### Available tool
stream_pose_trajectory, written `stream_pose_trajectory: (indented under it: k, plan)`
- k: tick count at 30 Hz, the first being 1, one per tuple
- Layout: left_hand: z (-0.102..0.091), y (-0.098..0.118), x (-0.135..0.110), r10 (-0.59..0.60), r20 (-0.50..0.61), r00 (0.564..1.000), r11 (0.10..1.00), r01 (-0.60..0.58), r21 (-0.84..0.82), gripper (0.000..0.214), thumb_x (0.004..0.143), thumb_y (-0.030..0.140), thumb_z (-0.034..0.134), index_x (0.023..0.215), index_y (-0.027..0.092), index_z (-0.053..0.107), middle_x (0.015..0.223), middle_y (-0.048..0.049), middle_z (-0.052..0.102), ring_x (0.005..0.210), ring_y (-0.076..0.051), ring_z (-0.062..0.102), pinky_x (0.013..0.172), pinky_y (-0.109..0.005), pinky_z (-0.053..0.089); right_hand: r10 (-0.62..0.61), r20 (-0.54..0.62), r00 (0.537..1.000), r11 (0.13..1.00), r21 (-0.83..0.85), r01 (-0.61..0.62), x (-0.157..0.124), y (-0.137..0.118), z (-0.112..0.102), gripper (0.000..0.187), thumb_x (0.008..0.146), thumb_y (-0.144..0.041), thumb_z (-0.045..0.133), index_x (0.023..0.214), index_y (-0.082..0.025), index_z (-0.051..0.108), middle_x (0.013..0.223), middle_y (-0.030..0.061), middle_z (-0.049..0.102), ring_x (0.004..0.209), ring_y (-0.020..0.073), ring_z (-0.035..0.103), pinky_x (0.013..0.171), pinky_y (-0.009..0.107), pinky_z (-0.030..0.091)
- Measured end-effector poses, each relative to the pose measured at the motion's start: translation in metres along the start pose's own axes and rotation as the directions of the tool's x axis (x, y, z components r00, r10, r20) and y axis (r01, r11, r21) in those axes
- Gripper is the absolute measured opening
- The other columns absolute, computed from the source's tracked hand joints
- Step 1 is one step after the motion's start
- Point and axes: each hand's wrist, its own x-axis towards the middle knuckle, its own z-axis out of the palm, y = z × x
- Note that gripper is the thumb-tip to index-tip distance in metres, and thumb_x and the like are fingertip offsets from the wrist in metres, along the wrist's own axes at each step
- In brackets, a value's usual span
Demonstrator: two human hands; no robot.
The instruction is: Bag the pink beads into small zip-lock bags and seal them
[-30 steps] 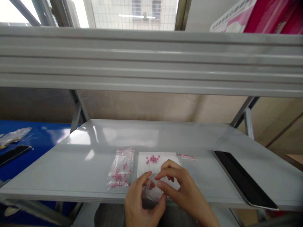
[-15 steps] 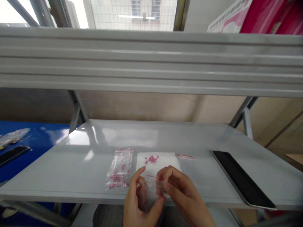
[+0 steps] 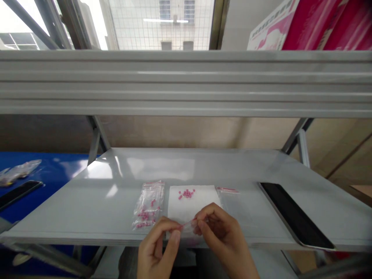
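**Pinched at both ends**

From my remote seat, I see the left hand (image 3: pixel 159 246) and right hand (image 3: pixel 222 234) apart, both pinching a clear bag (image 3: pixel 187 229) between them at the bench's (image 3: pixel 95 207) near edge. I'd hold its red-lined edge taut, pulling evenly. Lettering on the pink-and-white box (image 3: pixel 273 29) is too blurred to read.

black-screened device (image 3: pixel 295 215): lying right | phone (image 3: pixel 19 193): on blue table (image 3: pixel 55 181), left | pink packages (image 3: pixel 312 27): upper right
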Motion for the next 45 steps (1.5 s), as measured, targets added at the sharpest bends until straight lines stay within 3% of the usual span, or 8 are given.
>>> stream_pose_trajectory:
  k: [3, 10, 14, 20, 25, 33, 45]
  plan:
    - [0.001, 0.0, -0.002, 0.052, 0.046, 0.998, 0.993, -0.056, 0.1, 0.028, 0.091, 0.041, 0.067, 0.077, 0.018, 0.074, 0.071, -0.0038, 0.071, 0.067, -0.018, 0.068, 0.065, -0.023, 0.057, -0.011, -0.012, 1.0, 1.0, -0.007, 0.011, -0.002, 0.001, 0.001, 0.024, 0.092, -0.041, 0.069, 0.082, -0.019, 0.065, 0.073, 0.0032, 0.068, 0.069, 0.017, 0.067, 0.065, 0.026, 0.054]
    - [0.006, 0.001, -0.005, 0.132, -0.036, 0.991, 0.94, -0.113, 0.321, 0.02, 0.095, 0.032, 0.062, 0.083, 0.02, 0.071, 0.077, -0.0011, 0.07, 0.071, -0.016, 0.067, 0.065, -0.021, 0.054, -0.118, -0.027, 0.993, 0.99, -0.081, 0.115, -0.007, 0.001, -0.003, 0.005, 0.092, -0.025, 0.064, 0.091, -0.021, 0.067, 0.081, 0.0023, 0.07, 0.077, 0.0167, 0.071, 0.072, 0.025, 0.057]
    - [0.008, 0.009, -0.007, 0.193, -0.014, 0.981, 0.929, -0.178, 0.325, 0.016, 0.096, 0.025, 0.06, 0.083, 0.02, 0.067, 0.077, 0.0007, 0.068, 0.073, -0.014, 0.065, 0.067, -0.02, 0.051, -0.153, 0.036, 0.988, 0.976, -0.148, 0.156, -0.008, 0.0, -0.004, 0.027, 0.083, -0.014, 0.067, 0.108, -0.023, 0.069, 0.083, 0.0003, 0.068, 0.077, 0.0159, 0.067, 0.075, 0.027, 0.055]
    - [0.008, 0.015, -0.011, 0.282, 0.068, 0.957, 0.893, -0.288, 0.345, 0.011, 0.095, 0.016, 0.062, 0.086, 0.022, 0.067, 0.079, 0.0025, 0.066, 0.075, -0.012, 0.063, 0.07, -0.02, 0.049, -0.206, 0.086, 0.975, 0.951, -0.218, 0.22, -0.004, -0.002, -0.001, 0.014, 0.075, -0.007, 0.067, 0.079, -0.021, 0.07, 0.086, 0.0014, 0.065, 0.082, 0.0175, 0.063, 0.075, 0.029, 0.049]
    - [0.009, 0.016, -0.011, 0.303, 0.111, 0.946, 0.868, -0.322, 0.379, 0.011, 0.094, 0.014, 0.063, 0.088, 0.022, 0.067, 0.08, 0.0022, 0.068, 0.074, -0.013, 0.063, 0.07, -0.023, 0.049, -0.209, 0.078, 0.975, 0.954, -0.205, 0.221, -0.002, -0.001, 0.003, 0.019, 0.073, -0.006, 0.066, 0.08, -0.022, 0.071, 0.092, 0.002, 0.064, 0.086, 0.0177, 0.064, 0.079, 0.03, 0.048]
    - [0.008, 0.014, -0.01, 0.304, 0.116, 0.946, 0.861, -0.325, 0.393, 0.011, 0.095, 0.015, 0.062, 0.089, 0.022, 0.068, 0.079, 0.0025, 0.068, 0.073, -0.013, 0.063, 0.069, -0.023, 0.049, -0.247, 0.005, 0.969, 0.955, -0.167, 0.245, 0.002, 0.007, 0.012, 0.017, 0.071, -0.004, 0.064, 0.073, -0.02, 0.068, 0.081, 0.0006, 0.065, 0.076, 0.0162, 0.063, 0.072, 0.028, 0.049]
    - [0.006, 0.014, -0.011, 0.255, 0.073, 0.964, 0.89, -0.263, 0.373, 0.013, 0.096, 0.016, 0.061, 0.085, 0.021, 0.066, 0.078, 0.0021, 0.066, 0.073, -0.012, 0.062, 0.069, -0.021, 0.048, -0.173, 0.076, 0.982, 0.982, -0.071, 0.178, 0.002, 0.011, 0.006, 0.013, 0.077, -0.008, 0.067, 0.077, -0.021, 0.069, 0.083, 0.0, 0.064, 0.079, 0.016, 0.062, 0.073, 0.028, 0.048]
